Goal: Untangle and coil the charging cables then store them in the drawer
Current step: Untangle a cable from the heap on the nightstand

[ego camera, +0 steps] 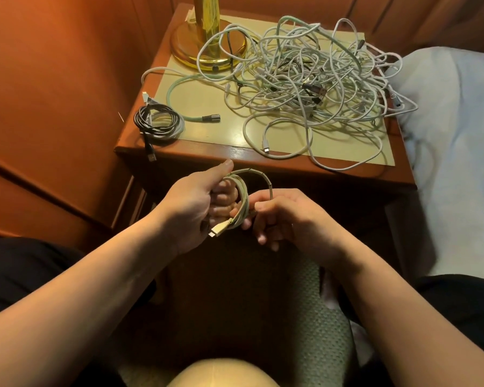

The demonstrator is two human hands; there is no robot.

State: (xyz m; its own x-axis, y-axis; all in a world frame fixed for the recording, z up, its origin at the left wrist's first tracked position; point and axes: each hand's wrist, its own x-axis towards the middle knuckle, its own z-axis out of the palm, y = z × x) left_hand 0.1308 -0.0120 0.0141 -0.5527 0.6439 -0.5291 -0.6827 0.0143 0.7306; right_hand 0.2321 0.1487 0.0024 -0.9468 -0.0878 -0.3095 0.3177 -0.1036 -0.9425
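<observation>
Nightstand (263, 160) beyond both hands: left hand (201, 202) grips coiled cable (243, 202); right hand (285, 216) pinches its tail. Loosening risks unwinding.

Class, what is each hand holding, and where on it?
Left hand grips the coiled cable through its loops; right hand pinches its free end.

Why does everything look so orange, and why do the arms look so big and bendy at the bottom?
In the head view, warm light tints the wall and nightstand orange, with glare on the brass lamp base; the wide-angle lens stretches whatever is near the edges, so the forearms swell; the left hand, right hand and coiled cable stay fairly sharp, though shaded.
</observation>
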